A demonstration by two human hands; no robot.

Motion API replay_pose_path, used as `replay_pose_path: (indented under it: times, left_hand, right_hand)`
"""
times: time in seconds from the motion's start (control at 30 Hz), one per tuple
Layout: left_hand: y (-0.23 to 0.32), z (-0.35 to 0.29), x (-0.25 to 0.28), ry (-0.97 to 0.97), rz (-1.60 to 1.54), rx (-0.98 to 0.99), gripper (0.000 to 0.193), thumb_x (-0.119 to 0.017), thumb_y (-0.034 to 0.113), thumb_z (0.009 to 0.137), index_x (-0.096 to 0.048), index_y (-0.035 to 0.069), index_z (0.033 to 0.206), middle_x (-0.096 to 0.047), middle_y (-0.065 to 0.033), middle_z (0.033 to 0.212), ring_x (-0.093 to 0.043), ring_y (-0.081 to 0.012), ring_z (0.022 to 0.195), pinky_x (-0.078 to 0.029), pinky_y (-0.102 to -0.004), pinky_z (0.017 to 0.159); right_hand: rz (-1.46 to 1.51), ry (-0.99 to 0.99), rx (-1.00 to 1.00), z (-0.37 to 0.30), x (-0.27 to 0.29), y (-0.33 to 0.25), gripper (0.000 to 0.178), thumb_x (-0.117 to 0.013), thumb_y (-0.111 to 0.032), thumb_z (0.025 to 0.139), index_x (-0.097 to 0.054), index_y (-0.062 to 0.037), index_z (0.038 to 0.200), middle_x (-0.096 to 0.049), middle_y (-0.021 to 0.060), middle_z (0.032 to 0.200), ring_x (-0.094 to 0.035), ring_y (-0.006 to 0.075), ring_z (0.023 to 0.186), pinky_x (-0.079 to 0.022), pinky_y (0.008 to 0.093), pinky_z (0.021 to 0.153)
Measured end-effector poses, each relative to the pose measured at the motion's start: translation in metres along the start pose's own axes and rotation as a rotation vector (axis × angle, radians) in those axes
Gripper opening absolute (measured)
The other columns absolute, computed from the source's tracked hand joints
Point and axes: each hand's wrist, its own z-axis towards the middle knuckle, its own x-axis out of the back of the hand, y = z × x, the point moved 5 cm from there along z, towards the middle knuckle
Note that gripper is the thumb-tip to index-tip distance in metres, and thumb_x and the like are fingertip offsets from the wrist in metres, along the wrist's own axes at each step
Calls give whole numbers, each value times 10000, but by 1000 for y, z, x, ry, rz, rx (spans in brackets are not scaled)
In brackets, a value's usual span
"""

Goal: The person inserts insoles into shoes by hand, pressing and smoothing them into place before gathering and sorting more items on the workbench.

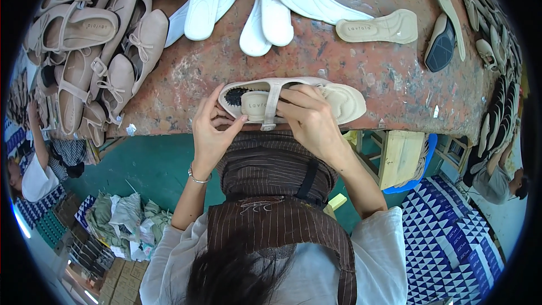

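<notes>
A beige strap shoe [273, 95] lies lengthwise at the table's front edge, its buckle toward me. Black shows inside its heel end. A beige cushioned insole [255, 105] passes under the strap, and its wide end juts out at the right. My left hand [213, 127] is closed round the shoe's heel end, thumb against the insole's narrow end. Bent over the shoe just right of the strap, my right hand [313, 117] has its fingers on the insole inside the opening. Its fingertips are partly hidden.
Beige shoes [107, 51] are heaped at the left. White insoles [271, 14] and a loose beige insole [378, 27] lie beyond the shoe. A dark-soled shoe [440, 45] rests at the right, near more shoes [497, 28]. Other people sit at both sides. A wooden stool [401, 158] stands below the table.
</notes>
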Motion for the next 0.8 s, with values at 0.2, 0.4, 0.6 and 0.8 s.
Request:
replay_pose_path:
  times: [0.2,0.4,0.6,0.8]
  left_hand:
    - [-1,5,6,-39,-17,-28,713,-848,25,718,-528,-36,1352,-567,-82,1055,-661,-113,814,-594,-238,687]
    - [-10,8,8,-21,-24,-42,697,-876,69,700,-563,-41,1313,-602,-78,1032,-663,-101,745,-579,-226,639]
    - [-18,12,6,59,-135,-13,579,-860,114,744,-607,-52,1237,-663,-90,946,-648,-83,669,-544,-212,576]
    - [-15,17,3,149,-85,43,376,-814,91,792,-641,-42,1098,-660,-51,715,-591,-47,562,-454,-203,488]
  right_hand:
    - [41,70,-67,5,-2,0,259,-672,72,692,-705,21,944,-666,123,1025,-604,307,997,-478,416,887]
    - [35,9,-102,10,-17,-4,278,-693,84,733,-744,-9,990,-708,114,1098,-640,289,1018,-529,383,862]
    - [89,14,-129,15,-33,2,285,-696,69,740,-774,-51,987,-722,113,1109,-656,289,1014,-537,369,858]
    - [-10,-5,-133,10,-40,3,282,-696,66,736,-776,-53,979,-717,118,1120,-650,291,1037,-535,375,860]
